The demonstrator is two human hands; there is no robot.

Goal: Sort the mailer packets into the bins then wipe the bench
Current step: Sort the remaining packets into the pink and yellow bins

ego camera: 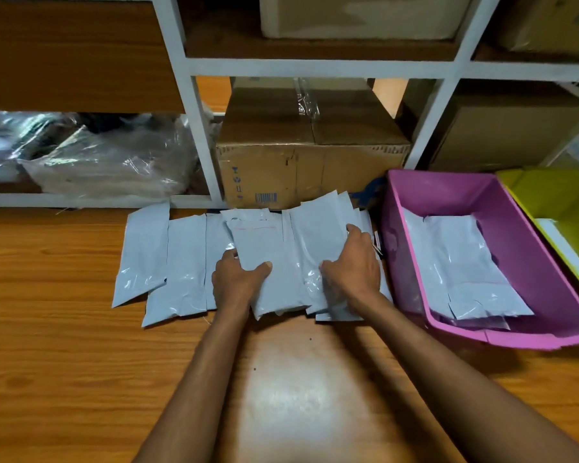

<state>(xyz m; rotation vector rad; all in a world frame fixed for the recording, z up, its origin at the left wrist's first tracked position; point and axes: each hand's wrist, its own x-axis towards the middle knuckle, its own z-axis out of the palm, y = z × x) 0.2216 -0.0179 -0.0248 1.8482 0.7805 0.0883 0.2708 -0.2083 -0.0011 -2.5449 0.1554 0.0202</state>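
Several grey mailer packets point(184, 259) lie fanned out in an overlapping row on the wooden bench point(64, 345). My left hand point(236, 279) grips the lower left edge of the top packet point(264, 259), thumb on its face and fingers under it. My right hand point(355, 265) rests on the stacked packets at the right end of the row, its fingers curled over their edges. A pink bin point(528, 339) stands to the right on the bench and holds several packets point(465, 265). Beside it, a yellow-green bin point(555, 195) is cut off by the frame edge.
A white shelf frame point(201, 135) rises along the bench's far edge. In it sit a taped cardboard box point(301, 155), clear plastic bags point(107, 162) on the left and more boxes on the right and above.
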